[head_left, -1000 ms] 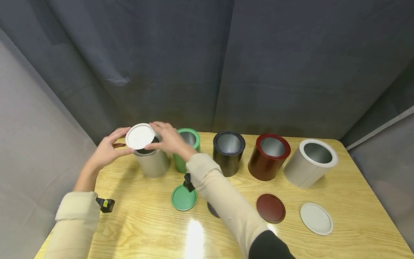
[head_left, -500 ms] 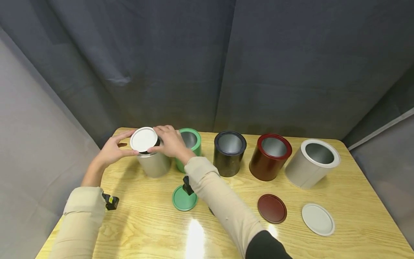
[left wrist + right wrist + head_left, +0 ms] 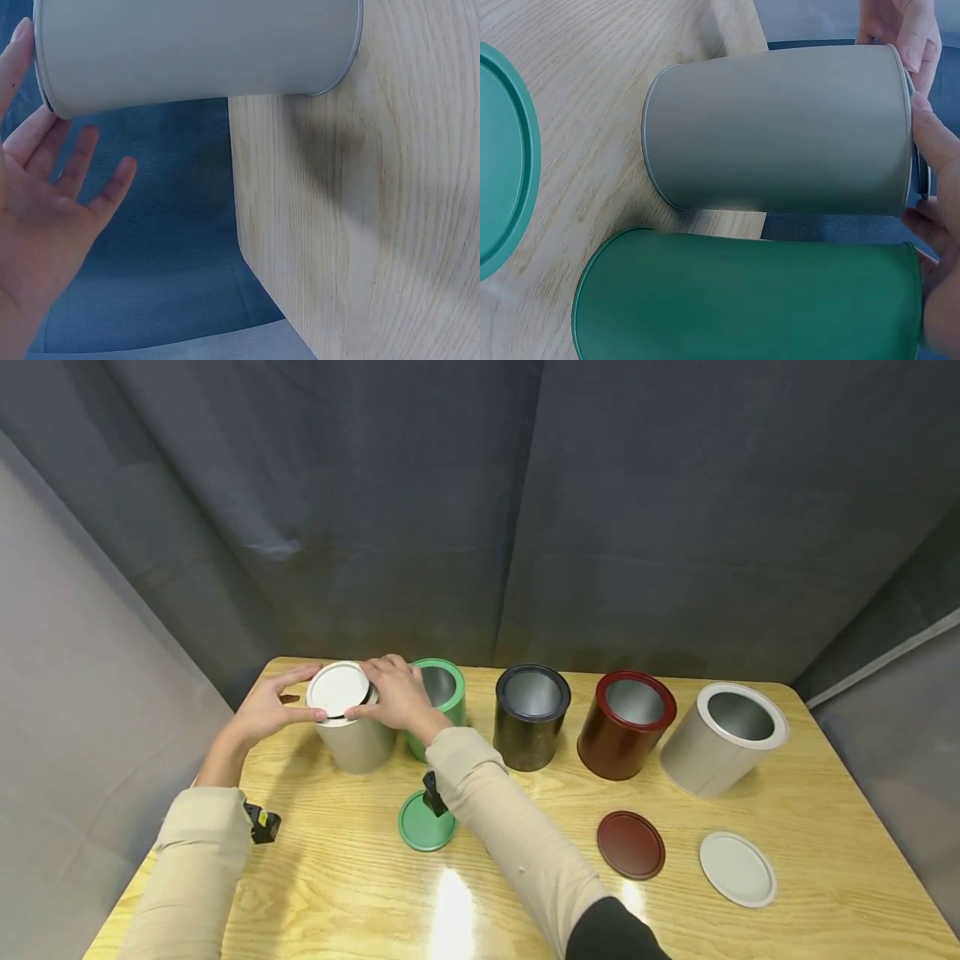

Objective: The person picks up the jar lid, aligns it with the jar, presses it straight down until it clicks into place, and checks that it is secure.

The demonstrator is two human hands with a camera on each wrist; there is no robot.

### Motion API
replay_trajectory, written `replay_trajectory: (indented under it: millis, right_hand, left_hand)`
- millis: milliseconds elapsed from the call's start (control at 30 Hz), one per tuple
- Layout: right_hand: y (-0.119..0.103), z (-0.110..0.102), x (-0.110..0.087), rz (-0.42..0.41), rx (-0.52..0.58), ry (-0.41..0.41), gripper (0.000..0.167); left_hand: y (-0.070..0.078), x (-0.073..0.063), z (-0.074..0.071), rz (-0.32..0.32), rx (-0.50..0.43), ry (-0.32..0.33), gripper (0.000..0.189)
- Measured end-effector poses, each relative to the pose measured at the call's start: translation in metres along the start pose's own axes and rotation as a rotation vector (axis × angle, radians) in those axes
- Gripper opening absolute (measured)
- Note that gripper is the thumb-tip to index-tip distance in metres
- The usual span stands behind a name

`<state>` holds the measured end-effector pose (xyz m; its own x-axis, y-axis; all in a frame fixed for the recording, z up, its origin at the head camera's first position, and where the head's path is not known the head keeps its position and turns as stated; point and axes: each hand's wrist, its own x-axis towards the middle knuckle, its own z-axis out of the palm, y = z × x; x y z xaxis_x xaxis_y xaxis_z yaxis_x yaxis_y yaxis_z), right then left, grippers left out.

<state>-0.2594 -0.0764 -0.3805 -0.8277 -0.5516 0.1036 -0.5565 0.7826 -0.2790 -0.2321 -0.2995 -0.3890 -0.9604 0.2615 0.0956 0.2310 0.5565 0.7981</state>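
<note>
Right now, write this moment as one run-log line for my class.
left grip: holds white lid edge | right grip: same | white lid: over leftmost can, not flush | green lid: on table

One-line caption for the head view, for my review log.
Left hand and right hand hold a white lid over the leftmost can, four open cans alongside.

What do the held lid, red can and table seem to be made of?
Held lid: painted metal or plastic; its smooth, even white face leaves it open. Red can: likely metal, painted glossy red, since the inside looks bare and silvery. Table: wood or laminate, grained, its glossy finish reflecting light.
</note>
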Motion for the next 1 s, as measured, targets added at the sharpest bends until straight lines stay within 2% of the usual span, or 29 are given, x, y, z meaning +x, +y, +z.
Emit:
replay_trajectory:
  millis: [133, 267, 400, 633, 700, 900, 1000]
  right_hand:
    - [0.001, 0.001, 0.0, -0.001, 0.004, 0.01, 0.082]
    - [0.003, 0.002, 0.001, 0.005, -0.014, -0.015, 0.079]
    - [0.005, 0.002, 0.001, 0.017, -0.033, -0.045, 0.075]
    - [0.006, 0.0, 0.001, 0.016, -0.024, -0.043, 0.067]
    - [0.006, -0.001, 0.0, 0.016, -0.028, -0.039, 0.065]
    - [0.005, -0.001, -0.001, 0.017, -0.049, -0.021, 0.063]
    - [0.005, -0.001, -0.001, 0.023, -0.057, -0.024, 0.063]
  left_hand:
    - [-0.001, 0.0, 0.002, -0.014, -0.009, -0.023, 0.073]
    - [-0.001, 0.001, 0.004, -0.029, -0.029, -0.041, 0.072]
    - [-0.001, 0.001, 0.006, -0.038, -0.028, -0.046, 0.07]
    - [0.001, 0.0, 0.006, -0.037, -0.031, -0.038, 0.067]
    - [0.006, -0.002, 0.006, -0.042, -0.039, -0.03, 0.066]
    - [0.034, -0.011, 0.005, -0.047, -0.029, -0.013, 0.057]
    - [0.032, -0.01, 0.005, -0.043, -0.021, -0.016, 0.056]
